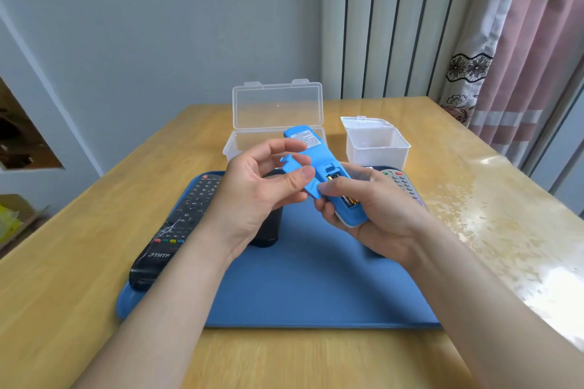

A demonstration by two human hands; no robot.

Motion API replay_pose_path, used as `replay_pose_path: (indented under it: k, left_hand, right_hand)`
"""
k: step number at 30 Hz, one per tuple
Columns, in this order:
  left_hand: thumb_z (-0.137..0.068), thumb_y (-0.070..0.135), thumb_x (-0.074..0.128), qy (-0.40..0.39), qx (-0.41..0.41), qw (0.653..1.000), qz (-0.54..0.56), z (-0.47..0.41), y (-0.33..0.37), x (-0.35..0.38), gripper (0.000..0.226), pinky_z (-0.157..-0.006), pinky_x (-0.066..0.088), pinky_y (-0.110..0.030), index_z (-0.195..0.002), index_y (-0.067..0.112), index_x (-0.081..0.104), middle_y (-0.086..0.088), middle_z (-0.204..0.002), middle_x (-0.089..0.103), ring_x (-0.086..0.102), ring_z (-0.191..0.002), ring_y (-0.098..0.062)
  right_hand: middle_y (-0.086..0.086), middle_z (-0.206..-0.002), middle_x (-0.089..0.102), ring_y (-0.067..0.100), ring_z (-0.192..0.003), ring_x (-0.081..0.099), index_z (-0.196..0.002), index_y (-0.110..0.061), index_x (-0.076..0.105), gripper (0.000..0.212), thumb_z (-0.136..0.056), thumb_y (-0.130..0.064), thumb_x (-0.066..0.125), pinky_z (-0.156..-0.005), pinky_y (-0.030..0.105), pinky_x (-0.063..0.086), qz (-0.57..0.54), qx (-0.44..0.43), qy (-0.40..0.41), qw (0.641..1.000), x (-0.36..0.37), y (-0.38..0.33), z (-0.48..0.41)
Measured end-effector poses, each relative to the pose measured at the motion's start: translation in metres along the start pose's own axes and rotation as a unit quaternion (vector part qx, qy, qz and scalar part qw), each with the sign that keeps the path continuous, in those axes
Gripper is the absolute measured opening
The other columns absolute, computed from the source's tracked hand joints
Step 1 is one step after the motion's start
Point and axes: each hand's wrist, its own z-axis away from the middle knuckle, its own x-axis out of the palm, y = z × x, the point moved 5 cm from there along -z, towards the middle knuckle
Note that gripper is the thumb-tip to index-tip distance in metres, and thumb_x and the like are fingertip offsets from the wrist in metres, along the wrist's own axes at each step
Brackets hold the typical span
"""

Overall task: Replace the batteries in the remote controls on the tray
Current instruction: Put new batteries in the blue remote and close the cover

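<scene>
Largely hidden under left hand [262,186] and its wrist: dark rounded object [267,232] on the tray [316,294], kind not determinable. Grey remote [403,185] mostly behind right hand [376,211], only its upper button end showing, at the tray's far right. Tray's near right corner covered by right forearm. Print on the label of blue remote [319,153] too small to read. Clear box [276,104] on the table [94,230] just beyond the tray, lid standing open and upright; interior mostly blocked by hands and blue remote, contents not determinable. Small white box [376,145] to its right, lid tipped back; inside not visible over the wall from this angle, contents not determinable. Blue remote held above the tray, back side up, label end tilted away from the person, lower end cupped in right hand with fingers curled under the body and thumb laid across the near edge of the battery compartment. Compartment uncovered; batteries [347,199] visible inside, count unclear. Battery cover [295,167] lifted clear of the compartment, pinched between left thumb and curled fingers, its near end touching the remote beside right thumb. Black remote [177,224] face up along the tray's left side, near end at the tray's near left corner
</scene>
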Motion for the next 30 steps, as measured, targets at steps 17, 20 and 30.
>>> replay_pose_path:
  k: [17,20,30]
  left_hand:
    - [-0.078,0.011,0.075,0.078,0.073,0.992,-0.071,0.004,0.004,0.014,0.012,-0.043,0.044,-0.019,-0.085,0.014,0.067,-0.001,-0.052,0.064,0.053,-0.039,-0.013]
    - [-0.078,0.010,0.076,0.084,0.082,0.987,-0.110,0.004,0.002,0.014,0.014,-0.045,0.046,-0.020,-0.087,0.018,0.070,0.002,-0.053,0.064,0.055,-0.040,-0.012]
    - [-0.080,0.014,0.075,0.101,0.071,0.988,-0.094,0.002,-0.001,0.010,0.009,-0.047,0.047,-0.019,-0.083,0.021,0.072,-0.006,-0.057,0.065,0.056,-0.043,-0.012]
  right_hand:
    - [0.011,-0.091,0.058,0.018,-0.067,0.055,-0.119,-0.008,0.062,0.060,-0.098,-0.057,0.036,-0.067,0.029,0.048,-0.062,0.011,-0.019,0.998,0.016,0.009,-0.004]
    - [0.006,-0.083,0.063,0.016,-0.061,0.055,-0.115,-0.011,0.063,0.057,-0.098,-0.057,0.035,-0.070,0.030,0.045,-0.059,0.003,-0.027,0.998,0.020,0.009,-0.004]
    - [0.008,-0.078,0.062,0.016,-0.061,0.055,-0.106,-0.010,0.067,0.051,-0.101,-0.050,0.036,-0.063,0.028,0.046,-0.049,-0.029,-0.007,0.998,0.020,0.007,-0.002]
